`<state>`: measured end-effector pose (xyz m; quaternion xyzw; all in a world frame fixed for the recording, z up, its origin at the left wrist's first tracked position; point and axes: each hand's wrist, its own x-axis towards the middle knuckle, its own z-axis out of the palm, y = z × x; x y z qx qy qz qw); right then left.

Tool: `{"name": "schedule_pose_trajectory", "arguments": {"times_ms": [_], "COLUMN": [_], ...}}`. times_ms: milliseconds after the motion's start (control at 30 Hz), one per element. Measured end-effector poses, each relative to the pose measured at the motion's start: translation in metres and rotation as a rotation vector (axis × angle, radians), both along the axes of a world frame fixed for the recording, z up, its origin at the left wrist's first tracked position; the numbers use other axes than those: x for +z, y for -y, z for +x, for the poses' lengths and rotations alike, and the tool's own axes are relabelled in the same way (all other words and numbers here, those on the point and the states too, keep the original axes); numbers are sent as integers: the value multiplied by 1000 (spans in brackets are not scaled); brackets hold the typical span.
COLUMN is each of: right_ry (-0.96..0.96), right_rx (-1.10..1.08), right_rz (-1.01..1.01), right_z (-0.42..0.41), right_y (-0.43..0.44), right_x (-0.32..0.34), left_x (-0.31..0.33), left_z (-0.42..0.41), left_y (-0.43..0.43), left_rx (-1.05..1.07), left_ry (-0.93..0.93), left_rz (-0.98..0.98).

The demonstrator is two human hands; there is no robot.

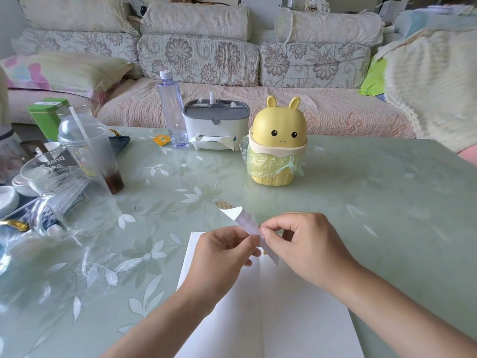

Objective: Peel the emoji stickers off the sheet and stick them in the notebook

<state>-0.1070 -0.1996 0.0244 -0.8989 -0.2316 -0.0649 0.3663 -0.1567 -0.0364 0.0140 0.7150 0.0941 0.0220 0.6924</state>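
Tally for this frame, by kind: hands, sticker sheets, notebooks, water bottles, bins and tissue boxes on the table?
hands: 2 (left hand, right hand)
sticker sheet: 1
notebook: 1
water bottle: 1
yellow bunny bin: 1
tissue box: 1
Total: 7

The one wide camera sat on my head, facing forward and down across the tabletop (pixel 361 202), close above my fingers (pixel 246 242), the sofa (pixel 198 60) beyond.

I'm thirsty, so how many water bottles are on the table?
1: a clear bottle at the far edge, just left of the tissue box. The clutter at the left could hide more.
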Motion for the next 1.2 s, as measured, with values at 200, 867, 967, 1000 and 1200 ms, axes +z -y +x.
{"name": "schedule_pose_trajectory", "arguments": {"times_ms": [200, 867, 967, 1000, 1200], "right_ry": [-127, -83, -86, -78, 11], "right_rx": [-52, 2, -56, -78, -217], "right_rz": [83, -140, -162, -169, -306], "right_z": [1, 14, 18, 20, 34], "right_y": [-3, -24, -17, -13, 35], "right_x": [2, -30, -27, -25, -27], "left_x": [0, -29, -36, -37, -43], "left_z": [0, 23, 31, 32, 35], "left_y": [1, -43, -48, -48, -36], "left_rx": [7, 187, -14, -88, -267], "left_ry": [12, 458, 393, 324, 177], "left_rz": [-26, 922, 1074, 1112, 1227]}}
